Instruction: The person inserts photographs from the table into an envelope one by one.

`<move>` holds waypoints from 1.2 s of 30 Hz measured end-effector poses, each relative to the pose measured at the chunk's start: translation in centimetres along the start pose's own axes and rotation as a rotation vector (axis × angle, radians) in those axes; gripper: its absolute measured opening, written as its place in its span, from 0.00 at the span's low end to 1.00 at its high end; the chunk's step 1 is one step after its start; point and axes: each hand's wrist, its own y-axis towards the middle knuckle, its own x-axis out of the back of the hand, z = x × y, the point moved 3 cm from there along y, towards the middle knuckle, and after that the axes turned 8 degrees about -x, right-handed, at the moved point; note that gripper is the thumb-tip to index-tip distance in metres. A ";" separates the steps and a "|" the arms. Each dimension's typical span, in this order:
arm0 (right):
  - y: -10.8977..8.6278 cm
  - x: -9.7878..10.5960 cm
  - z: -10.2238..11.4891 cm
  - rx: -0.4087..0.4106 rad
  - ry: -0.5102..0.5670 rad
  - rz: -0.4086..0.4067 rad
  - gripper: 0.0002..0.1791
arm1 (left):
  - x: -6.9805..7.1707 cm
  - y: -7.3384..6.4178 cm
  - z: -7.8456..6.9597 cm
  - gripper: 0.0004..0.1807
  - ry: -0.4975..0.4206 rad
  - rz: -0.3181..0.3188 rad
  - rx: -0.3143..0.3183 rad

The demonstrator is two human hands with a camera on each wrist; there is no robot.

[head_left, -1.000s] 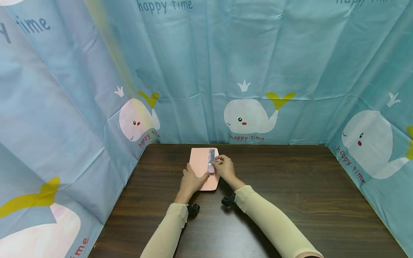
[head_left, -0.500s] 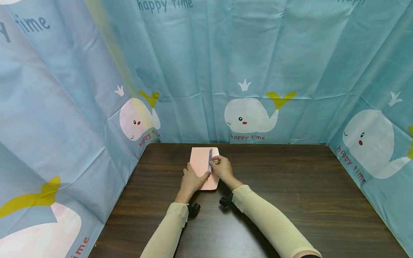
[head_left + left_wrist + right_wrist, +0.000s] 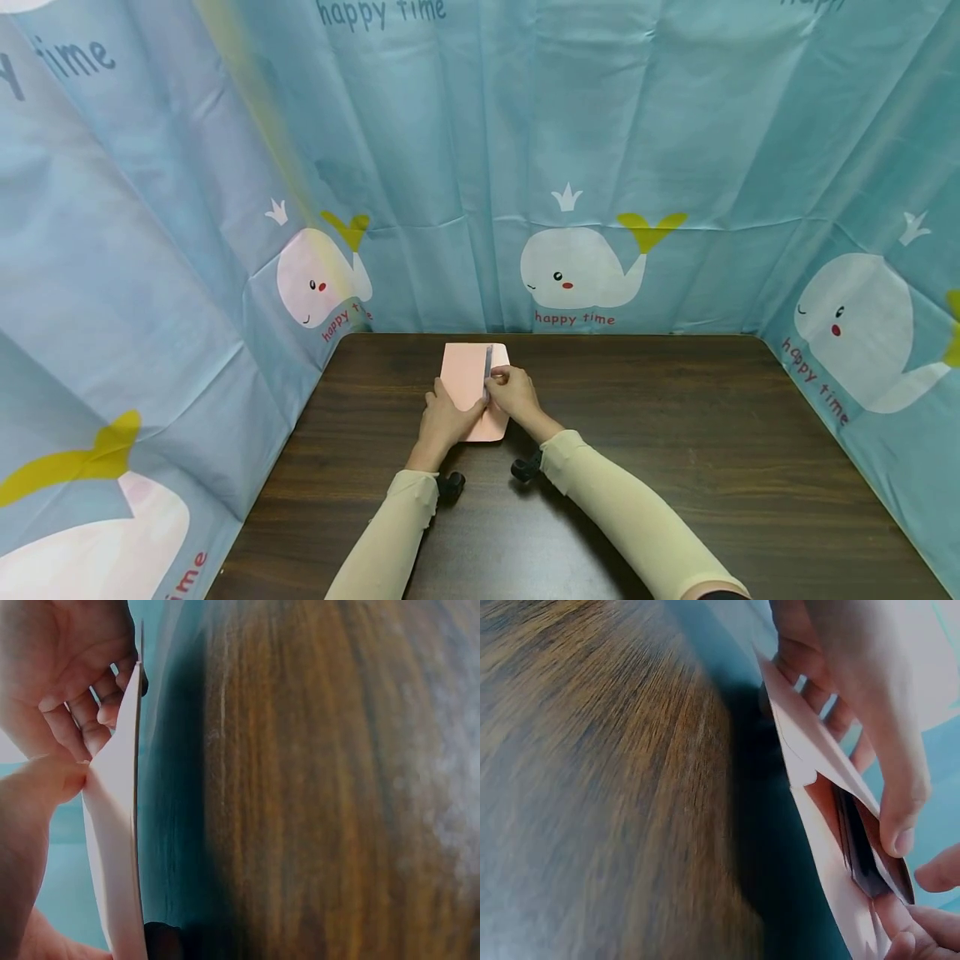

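A pink paper envelope with its flap folded out to the right is held up off the table. My left hand grips it from the left, thumb on its front face and fingers behind. Dark, flat cards show inside the gaping mouth in the right wrist view, a thin grey strip in the head view. My right hand has curled fingers at the mouth, pinching the cards' edge. In the left wrist view, the envelope is seen nearly edge-on, and the cards are hidden.
A dark wooden table lies under the hands. Behind it and on both sides hangs a light blue curtain printed with whales. The envelope is near the table's back edge. A black camera mount sits on each wrist.
The visible part of the cards has narrowed to a thin strip as my right fingers moved slightly left toward the envelope's mouth. My left hand has stayed in place.
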 end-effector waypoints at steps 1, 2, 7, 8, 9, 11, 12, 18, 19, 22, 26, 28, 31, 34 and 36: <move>0.0 0.1 -0.1 0.006 -0.003 0.003 0.16 | 0.0 0.1 0.0 0.67 0.007 0.001 -0.005; 0.0 0.2 -0.3 0.009 -0.002 0.007 0.16 | -0.1 0.1 0.0 0.67 0.010 0.002 -0.008; -0.2 1.0 -1.0 0.025 0.013 0.024 0.15 | -0.1 0.4 -0.1 0.66 0.030 0.019 -0.014; -0.3 1.3 -1.2 0.025 0.010 0.029 0.15 | -0.2 0.4 -0.1 0.66 0.032 0.022 -0.014; -0.3 1.6 -1.3 0.027 0.007 0.031 0.15 | -0.2 0.5 -0.1 0.66 0.036 0.024 -0.015; -0.4 2.4 -1.8 0.030 -0.001 0.038 0.14 | -0.2 0.5 -0.1 0.66 0.042 0.034 -0.013; -0.5 2.9 -2.1 0.031 -0.013 0.040 0.14 | -0.2 0.5 -0.2 0.66 0.043 0.040 -0.010; -1.0 6.1 -3.5 0.051 -0.044 0.043 0.14 | -0.1 0.5 -0.4 0.66 0.057 0.081 0.011; -1.1 6.7 -3.6 0.059 -0.046 0.042 0.15 | 0.0 0.5 -0.5 0.65 0.066 0.086 0.012; -1.5 8.3 -3.7 0.072 -0.055 0.041 0.16 | 0.1 0.7 -0.5 0.64 0.107 0.099 0.015; -1.8 10.1 -4.2 0.071 -0.092 0.035 0.17 | 0.2 0.9 -0.5 0.64 0.159 0.113 0.019; -1.9 10.8 -4.5 0.074 -0.115 0.035 0.18 | 0.2 0.9 -0.5 0.65 0.178 0.118 0.023; -2.0 11.9 -5.2 0.075 -0.150 0.027 0.19 | 0.1 0.9 -0.6 0.66 0.223 0.123 0.030; -2.1 12.9 -5.8 0.074 -0.175 0.010 0.19 | -0.1 0.9 -0.5 0.67 0.298 0.133 0.040; -2.1 13.5 -6.2 0.074 -0.191 -0.003 0.19 | -0.3 0.9 -0.4 0.68 0.354 0.142 0.039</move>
